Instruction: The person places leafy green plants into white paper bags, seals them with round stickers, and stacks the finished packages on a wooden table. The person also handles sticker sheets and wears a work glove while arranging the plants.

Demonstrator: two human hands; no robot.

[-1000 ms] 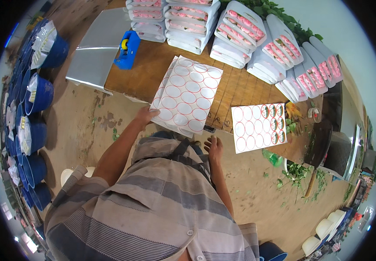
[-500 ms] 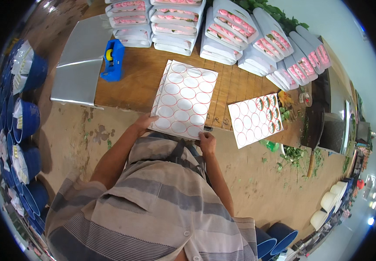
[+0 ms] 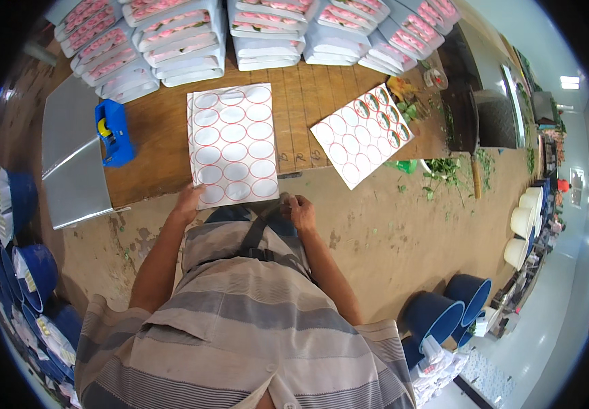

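A small stack of white sheets [image 3: 234, 151] with rows of red-outlined oval stickers lies over the near edge of the wooden table. My left hand [image 3: 189, 202] is closed on its near left corner, thumb on top. My right hand [image 3: 299, 213] is just off the near right corner, fingers curled together; whatever they may pinch is too small to make out. Farther right lies another sticker sheet [image 3: 342, 143], turned at an angle, with some dark green and red printed labels [image 3: 384, 116] on its right part.
A blue tape dispenser [image 3: 114, 133] stands at the left beside a metal sheet [image 3: 76, 153]. Stacks of wrapped pink flowers [image 3: 178, 41] line the table's back. Blue buckets [image 3: 35, 273] stand at left, more blue buckets [image 3: 438, 317] at lower right. Cut leaves [image 3: 444, 169] litter the right.
The view has turned, so the table and its things sit farther left in it. My right hand has come off the sheets' near right corner; my left hand stays on its corner.
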